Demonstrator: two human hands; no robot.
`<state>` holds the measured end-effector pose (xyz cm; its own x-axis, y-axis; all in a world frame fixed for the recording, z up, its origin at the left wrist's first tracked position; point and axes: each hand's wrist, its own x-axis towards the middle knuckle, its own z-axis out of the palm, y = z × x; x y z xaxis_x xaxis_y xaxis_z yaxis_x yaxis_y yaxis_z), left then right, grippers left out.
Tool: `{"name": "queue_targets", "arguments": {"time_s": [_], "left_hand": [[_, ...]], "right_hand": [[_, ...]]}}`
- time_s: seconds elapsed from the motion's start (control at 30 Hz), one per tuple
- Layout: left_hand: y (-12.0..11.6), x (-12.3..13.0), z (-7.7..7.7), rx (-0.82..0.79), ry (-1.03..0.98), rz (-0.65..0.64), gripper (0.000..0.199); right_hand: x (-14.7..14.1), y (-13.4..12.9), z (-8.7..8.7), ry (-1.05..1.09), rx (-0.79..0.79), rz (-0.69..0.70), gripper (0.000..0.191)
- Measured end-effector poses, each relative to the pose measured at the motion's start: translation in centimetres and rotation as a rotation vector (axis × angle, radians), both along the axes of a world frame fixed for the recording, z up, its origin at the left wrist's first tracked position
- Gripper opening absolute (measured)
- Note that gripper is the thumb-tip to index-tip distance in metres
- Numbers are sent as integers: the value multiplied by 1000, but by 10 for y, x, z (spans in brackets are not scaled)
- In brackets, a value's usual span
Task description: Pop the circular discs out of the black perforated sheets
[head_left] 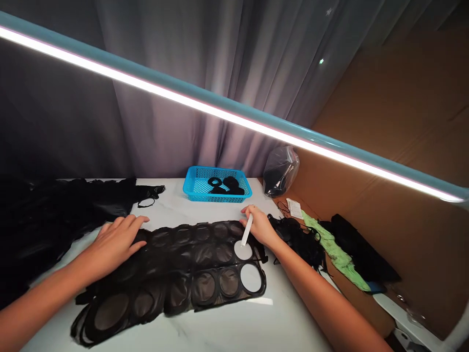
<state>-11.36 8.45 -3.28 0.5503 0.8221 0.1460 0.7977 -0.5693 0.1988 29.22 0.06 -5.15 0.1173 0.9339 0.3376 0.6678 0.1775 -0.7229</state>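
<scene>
A black sheet (179, 259) with rows of round, ring-edged shapes lies across the white table. On its upper left part rests my left hand (122, 234), palm down with the fingers apart. My right hand (259, 226), at the sheet's upper right, is closed around a flat white stick (247, 230). The stick's lower end meets a white round spot (243, 250); whether this is a disc or a hole in the sheet, I cannot tell. Just below it, a round opening (251, 277) shows white. Dark film fills many of the other rounds.
A blue basket (188, 191) at the back holds black rings and pads. Black material (66, 210) is heaped at left. Tangled black strips (298, 239) and green fabric (335, 249) lie at right, near a clear bag (280, 171). A lit tube lamp (220, 107) crosses above.
</scene>
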Motion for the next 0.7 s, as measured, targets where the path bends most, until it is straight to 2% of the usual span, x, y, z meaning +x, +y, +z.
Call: {"name": "queue_targets", "arguments": {"time_s": [0.1, 0.2, 0.27, 0.33, 0.47, 0.6, 0.7], "left_hand": [[-24, 32, -10, 168, -10, -72, 39], [-57, 80, -18, -22, -59, -378, 44], [-77, 108, -21, -135, -44, -594, 62], [-92, 124, -23, -213, -37, -670, 69], [-114, 126, -21, -265, -20, -628, 75], [-133, 121, -14, -280, 71, -563, 88], [-137, 123, -12, -216, 58, -599, 87]], "right_hand": [[2, -9, 5, 104, 39, -73, 19], [-2, -17, 8, 288, -62, -4, 35], [-6, -19, 6, 347, -144, 74, 42], [-11, -20, 0, 328, -174, 127, 39], [-11, -21, -16, 398, -194, 156, 21], [-3, -17, -25, 548, -203, 105, 30], [4, -14, -22, 529, -197, 106, 31]]}}
